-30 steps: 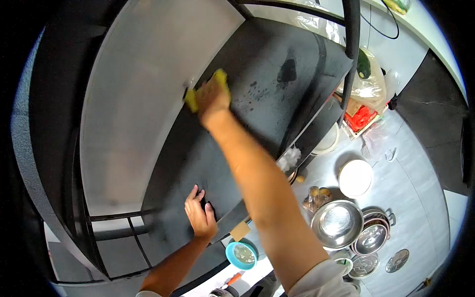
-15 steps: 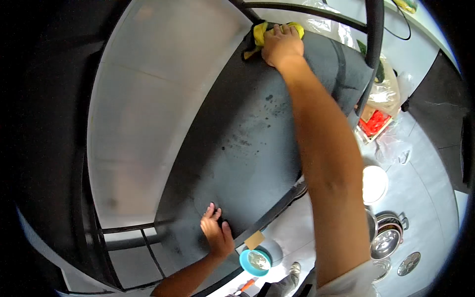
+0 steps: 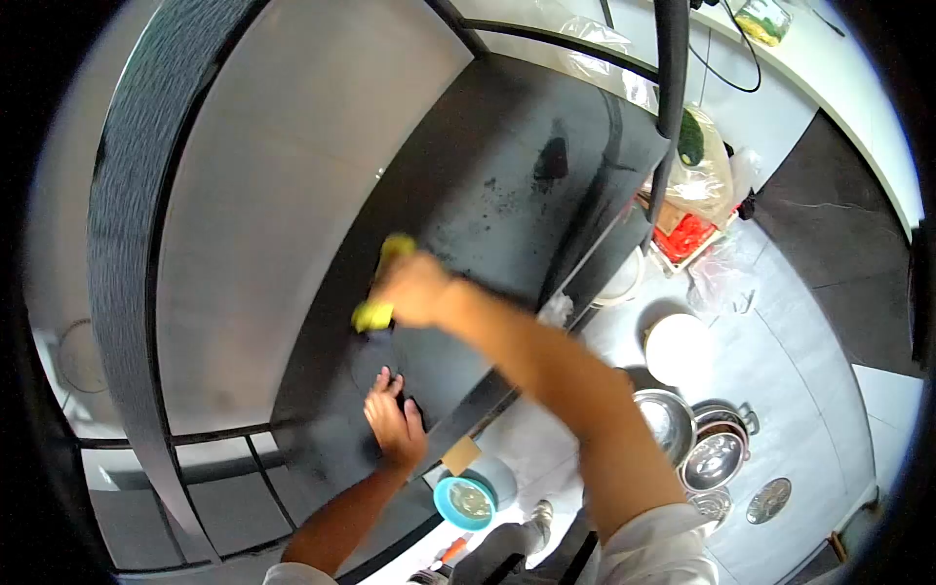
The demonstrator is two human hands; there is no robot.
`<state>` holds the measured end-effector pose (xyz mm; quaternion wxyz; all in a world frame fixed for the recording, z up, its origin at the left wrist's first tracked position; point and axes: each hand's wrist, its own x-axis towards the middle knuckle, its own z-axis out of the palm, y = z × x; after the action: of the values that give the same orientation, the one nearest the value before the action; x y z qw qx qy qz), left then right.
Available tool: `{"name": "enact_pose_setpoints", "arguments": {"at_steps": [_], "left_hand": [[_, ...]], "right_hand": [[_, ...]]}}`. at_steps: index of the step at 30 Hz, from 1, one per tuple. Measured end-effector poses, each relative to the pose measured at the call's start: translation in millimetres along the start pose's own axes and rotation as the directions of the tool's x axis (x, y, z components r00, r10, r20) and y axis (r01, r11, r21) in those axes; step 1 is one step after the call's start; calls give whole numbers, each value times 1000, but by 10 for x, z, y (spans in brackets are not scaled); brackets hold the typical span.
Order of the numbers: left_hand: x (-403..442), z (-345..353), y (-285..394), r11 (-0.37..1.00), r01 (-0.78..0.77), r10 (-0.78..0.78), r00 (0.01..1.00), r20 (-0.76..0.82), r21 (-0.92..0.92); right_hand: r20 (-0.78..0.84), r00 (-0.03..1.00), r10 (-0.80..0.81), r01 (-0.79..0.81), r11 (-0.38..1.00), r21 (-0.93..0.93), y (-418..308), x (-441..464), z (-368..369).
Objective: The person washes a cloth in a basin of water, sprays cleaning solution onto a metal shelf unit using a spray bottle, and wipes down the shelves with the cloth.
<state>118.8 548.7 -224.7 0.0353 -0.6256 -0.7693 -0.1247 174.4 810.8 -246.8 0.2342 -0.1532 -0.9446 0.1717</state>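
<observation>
Gripping bright yellow cloth [image 3: 373, 316] on flat black shelf [image 3: 526, 234] with right fingers [image 3: 398, 283].
Resting left fingers [image 3: 378, 400] there too, loosely open.

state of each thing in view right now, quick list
yellow cloth: bunched under the right hand
right hand: on the cloth, blurred
left hand: resting on the black surface, fingers extended
black surface: marked with darker patches and specks
turquoise basin: upright, contents unclear
steel bowl: open side up, partly hidden by the right arm
</observation>
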Motion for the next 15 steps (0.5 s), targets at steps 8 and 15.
{"name": "enact_pose_setpoints", "arguments": {"at_steps": [8,15], "left_hand": [[12,-11,55,1000,-11,11,1000,-19,25],[-17,49,-18,998,-44,46,997,-58,35]], "right_hand": [[-594,750,292,-586,708,-393,2251,-1514,-1590],[-718,664,208,-496,842,-215,535,-1282,-594]]}}
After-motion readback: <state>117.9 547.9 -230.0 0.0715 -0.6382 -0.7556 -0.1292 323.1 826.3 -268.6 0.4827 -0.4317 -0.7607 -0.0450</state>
